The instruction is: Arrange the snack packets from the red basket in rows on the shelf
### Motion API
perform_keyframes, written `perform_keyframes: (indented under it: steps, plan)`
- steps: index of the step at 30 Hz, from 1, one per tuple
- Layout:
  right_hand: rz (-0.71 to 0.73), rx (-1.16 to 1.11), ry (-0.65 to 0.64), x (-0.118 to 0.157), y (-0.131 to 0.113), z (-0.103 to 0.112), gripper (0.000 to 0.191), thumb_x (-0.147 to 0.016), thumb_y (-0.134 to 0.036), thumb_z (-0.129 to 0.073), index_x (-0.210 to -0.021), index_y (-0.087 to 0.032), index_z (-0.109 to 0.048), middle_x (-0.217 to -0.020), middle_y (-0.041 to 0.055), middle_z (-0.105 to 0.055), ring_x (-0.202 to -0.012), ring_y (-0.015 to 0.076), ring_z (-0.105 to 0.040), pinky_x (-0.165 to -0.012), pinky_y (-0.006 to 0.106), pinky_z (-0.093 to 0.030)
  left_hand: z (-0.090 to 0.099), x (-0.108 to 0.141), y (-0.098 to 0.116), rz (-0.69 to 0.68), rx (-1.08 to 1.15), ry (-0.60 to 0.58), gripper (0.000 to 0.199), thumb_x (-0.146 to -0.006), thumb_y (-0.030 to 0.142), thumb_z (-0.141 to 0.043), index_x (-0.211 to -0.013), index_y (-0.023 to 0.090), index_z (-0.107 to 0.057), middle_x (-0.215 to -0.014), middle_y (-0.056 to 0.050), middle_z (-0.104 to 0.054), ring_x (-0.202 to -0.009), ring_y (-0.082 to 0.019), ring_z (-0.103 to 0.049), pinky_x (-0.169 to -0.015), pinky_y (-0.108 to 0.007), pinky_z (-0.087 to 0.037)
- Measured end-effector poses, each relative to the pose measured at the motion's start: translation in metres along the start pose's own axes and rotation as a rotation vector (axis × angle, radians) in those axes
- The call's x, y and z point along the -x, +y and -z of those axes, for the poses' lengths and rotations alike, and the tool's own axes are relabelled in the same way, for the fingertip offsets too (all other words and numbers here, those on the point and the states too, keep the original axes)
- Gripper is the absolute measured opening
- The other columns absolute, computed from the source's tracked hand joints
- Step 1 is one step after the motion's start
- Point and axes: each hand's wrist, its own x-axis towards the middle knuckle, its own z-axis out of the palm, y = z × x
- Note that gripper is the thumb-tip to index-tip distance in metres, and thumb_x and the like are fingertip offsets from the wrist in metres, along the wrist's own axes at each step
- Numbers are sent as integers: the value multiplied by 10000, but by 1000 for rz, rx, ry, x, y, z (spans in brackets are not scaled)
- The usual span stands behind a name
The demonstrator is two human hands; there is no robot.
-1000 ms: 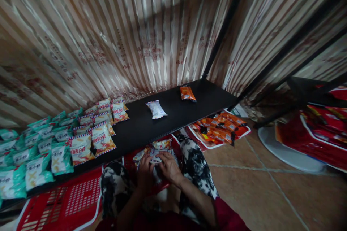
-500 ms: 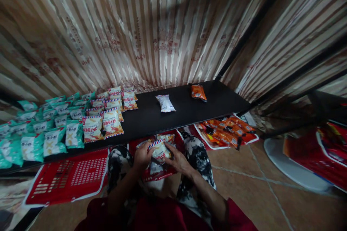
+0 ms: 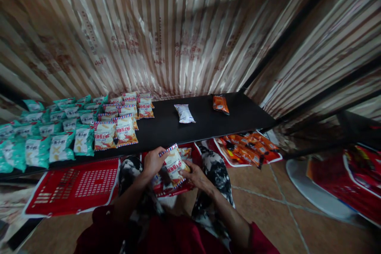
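Between my two hands is a cream snack bag with a striped edge and red lettering. My left hand pinches its upper left corner, and my right hand grips its lower right side. Beneath it, a red basket between my knees holds more bags, partly hidden. On the black shelf, cream bags stand in rows beside rows of green bags. A white bag lies near the shelf's middle, and an orange bag lies farther right.
An upturned-looking red basket sits below the shelf at left. Orange packets fill another basket at right. Farther right, a red container is beside a pale round surface. Striped sheeting hangs behind the shelf.
The cream bag has risen slightly in my hands and now tilts, its front showing more fully. My left hand has moved up a little. The camera view has shifted slightly.
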Motion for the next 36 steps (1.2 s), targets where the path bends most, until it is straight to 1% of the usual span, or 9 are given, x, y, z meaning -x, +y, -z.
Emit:
perform_keyframes:
  steps: [4, 9, 12, 14, 16, 19, 25, 30, 36]
  plan:
    - [-58, -117, 9, 5, -7, -7, 377, -606, -424, -760, -878, -189, -646, -777, 1, -690, -707, 177, -623, -704, 312, -469, -2, -11, -7, 43, 174, 7, 219, -710, 417, -580, -656, 214, -640, -647, 0, -653, -622, -149, -569, -569, -227, -349]
    - [-91, -199, 52, 12, -17, -15, 391, -590, -453, -767, -853, -187, -654, -727, 0, -695, -646, 166, -622, -681, 307, -462, -4, -17, -6, 77, 353, -4, 289, -671, 477, -606, -631, 191, -619, -617, -5, -630, -596, -142, -552, -526, -219, -353]
    - [-96, -220, 96, 14, -21, -18, 433, -568, -462, -778, -875, -180, -660, -722, 9, -702, -644, 177, -630, -685, 318, -466, -5, -13, -3, 101, 457, -31, 357, -683, 534, -581, -684, 178, -613, -614, -3, -610, -564, -129, -531, -477, -207, -338]
    - [-96, -242, 125, 14, -22, -19, 455, -562, -461, -782, -896, -177, -661, -750, 21, -710, -662, 189, -640, -705, 332, -471, -6, -9, -3, 116, 522, -58, 399, -688, 562, -571, -766, 173, -613, -669, -10, -622, -580, -126, -538, -464, -199, -346]
    - [-96, -270, 159, 13, -22, -20, 471, -561, -469, -780, -910, -176, -662, -779, 32, -717, -684, 200, -649, -728, 345, -475, -8, -5, -4, 126, 581, -94, 441, -687, 584, -570, -831, 168, -608, -764, -34, -647, -643, -136, -571, -490, -201, -387]
    - [-94, -304, 208, 10, -20, -23, 471, -555, -482, -778, -891, -173, -664, -791, 44, -721, -696, 208, -656, -746, 355, -478, -12, 1, -5, 128, 646, -158, 471, -678, 606, -582, -842, 165, -603, -869, -69, -669, -771, -170, -615, -578, -226, -448]
    - [-67, -357, 272, 2, -20, -28, 434, -568, -440, -781, -894, -184, -654, -783, 29, -722, -691, 205, -658, -730, 348, -491, -21, 11, -1, 193, 829, -258, 550, -595, 572, -696, -959, 179, -570, -960, -99, -683, -913, -231, -628, -695, -285, -469]
    - [-49, -350, 289, 0, -21, -29, 419, -579, -427, -778, -889, -180, -642, -781, 20, -722, -680, 195, -654, -716, 327, -493, -23, 15, 7, 212, 893, -230, 556, -567, 568, -718, -937, 173, -589, -953, -104, -689, -921, -236, -630, -768, -314, -470]
    - [-56, -299, 287, 2, -18, -30, 445, -577, -446, -777, -901, -171, -642, -815, 35, -721, -718, 216, -659, -749, 359, -493, -22, 15, 14, 198, 805, -118, 460, -600, 597, -667, -731, 163, -592, -771, -58, -689, -756, -194, -635, -670, -280, -472]
